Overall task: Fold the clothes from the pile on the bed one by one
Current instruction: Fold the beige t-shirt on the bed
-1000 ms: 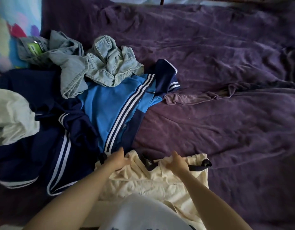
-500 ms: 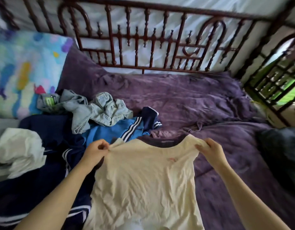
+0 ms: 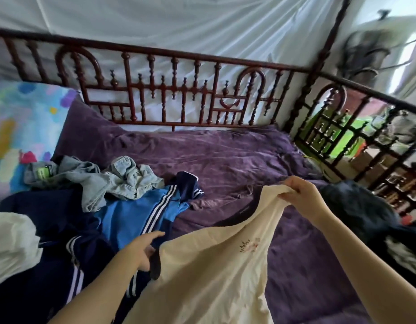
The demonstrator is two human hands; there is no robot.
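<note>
Right hand fingers pinch cream shirt; left hand fingers loose beside shirt. Single-point hold, so shirt could twist and bunch.

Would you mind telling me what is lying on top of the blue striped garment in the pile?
A crumpled pale denim garment lies over the far end of the blue striped garment. Whatever part of it sits beneath the denim is covered and cannot be seen.
</note>
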